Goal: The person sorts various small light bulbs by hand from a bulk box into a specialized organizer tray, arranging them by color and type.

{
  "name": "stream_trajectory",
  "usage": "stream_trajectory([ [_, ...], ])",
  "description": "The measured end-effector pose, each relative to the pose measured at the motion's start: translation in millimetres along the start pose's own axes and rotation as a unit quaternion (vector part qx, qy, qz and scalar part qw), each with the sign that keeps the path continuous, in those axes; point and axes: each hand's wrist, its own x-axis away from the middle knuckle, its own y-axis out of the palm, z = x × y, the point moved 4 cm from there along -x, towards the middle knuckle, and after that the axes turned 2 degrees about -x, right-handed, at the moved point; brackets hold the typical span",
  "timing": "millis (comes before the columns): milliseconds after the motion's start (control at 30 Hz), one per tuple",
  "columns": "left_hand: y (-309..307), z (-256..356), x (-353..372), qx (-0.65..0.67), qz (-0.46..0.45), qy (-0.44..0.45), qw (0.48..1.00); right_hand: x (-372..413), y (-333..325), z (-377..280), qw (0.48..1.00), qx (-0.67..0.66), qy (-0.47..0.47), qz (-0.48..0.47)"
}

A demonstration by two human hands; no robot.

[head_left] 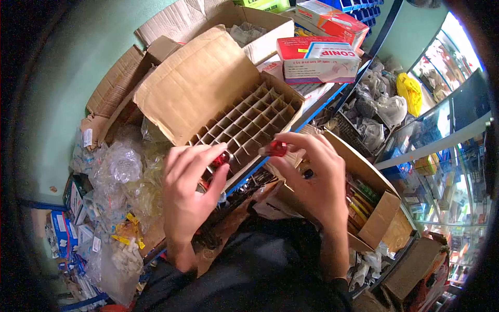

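My left hand [189, 192] is closed around a small shiny red bulb [222, 158], pinched between thumb and fingers over the near left corner of a divided cardboard box [296, 106]. A second red bulb [278, 148] is in my right hand [317, 177], held between thumb and fingertips just off the box's near edge. Its tip blurs a little. The box's flap [192, 83] stands open to the left. Most cells in view hold nothing; my left hand hides the nearest ones, where a bit of red shows.
Clear plastic bags [125, 166] are heaped at the left. A red and white CONIP carton [322, 65] stands behind the divided box. An open carton of packets [382, 218] lies right of my right hand. Glass shelving [442, 156] runs along the far right.
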Motion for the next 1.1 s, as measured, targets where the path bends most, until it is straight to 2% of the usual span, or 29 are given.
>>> stream_trajectory([
  [100, 12.0, -5.2, 5.2, 0.034, -0.031, -0.028, 0.999, -9.8, 27.3, 0.0, 0.997, 0.029, -0.068, -0.028],
  [300, 18.2, -8.0, 6.0, -0.017, -0.096, -0.024, 0.995, -10.0, 52.2, 2.1, 0.992, 0.078, -0.061, -0.085],
  [500, 22.1, -9.0, 8.6, -0.022, -0.092, -0.041, 0.995, -9.5, 57.1, 2.7, 0.989, 0.086, -0.066, -0.097],
  [600, 26.2, -13.0, 14.0, -0.032, -0.124, -0.037, 0.991, -7.1, 56.7, 1.5, 0.987, 0.093, -0.070, -0.110],
  [800, 22.2, -11.4, 10.0, -0.009, -0.073, -0.056, 0.996, 2.9, 60.0, 7.0, 0.979, 0.149, -0.091, -0.100],
  [1033, 21.2, -3.6, 5.0, 0.003, -0.023, -0.002, 1.000, 7.0, 57.5, 6.8, 0.980, 0.153, -0.094, -0.090],
  [1100, 19.7, 2.7, 3.1, 0.030, 0.033, 0.037, 0.998, 9.4, 52.7, 10.4, 0.987, 0.111, -0.101, -0.057],
])
